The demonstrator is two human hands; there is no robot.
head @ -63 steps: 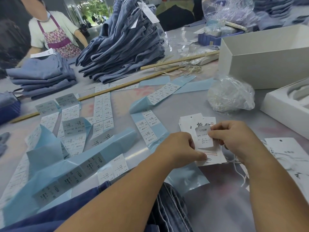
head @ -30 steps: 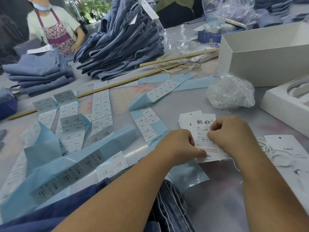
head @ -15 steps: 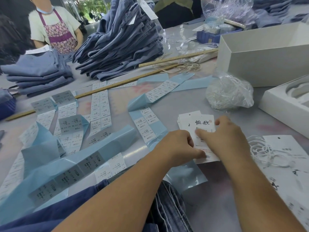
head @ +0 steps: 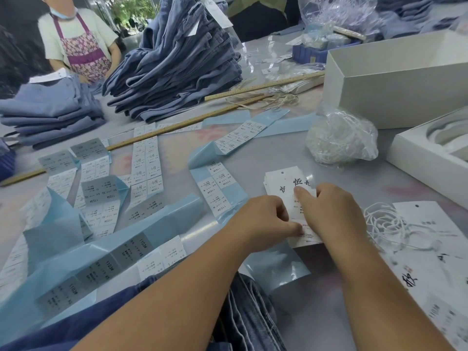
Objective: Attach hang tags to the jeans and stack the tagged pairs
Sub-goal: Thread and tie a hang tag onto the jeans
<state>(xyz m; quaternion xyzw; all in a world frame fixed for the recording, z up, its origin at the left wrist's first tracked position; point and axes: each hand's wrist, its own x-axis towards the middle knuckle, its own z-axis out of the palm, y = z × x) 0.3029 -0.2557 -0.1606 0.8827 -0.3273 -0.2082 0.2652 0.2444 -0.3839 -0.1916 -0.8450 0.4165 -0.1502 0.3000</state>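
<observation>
Both hands are working on a small stack of white hang tags point(head: 283, 183) lying on the grey surface point(head: 266, 158) toward its near edge. The left hand point(head: 263, 221) is curling its fingers and pinching the stack's lower left edge; the right hand point(head: 329, 211) is pressing down on the top tag, thumb point(head: 300, 196) extended across the printed face. Jeans point(head: 243, 317) are lying at the near edge, beneath the forearms. Strips of size stickers on blue backing point(head: 217, 188) are spreading toward the left edge. A bag of white strings point(head: 342, 138) is sitting just beyond the tags, and loose string loops point(head: 385, 224) are lying to their right. Stacked jeans point(head: 177, 72) are occupying the far side.
</observation>
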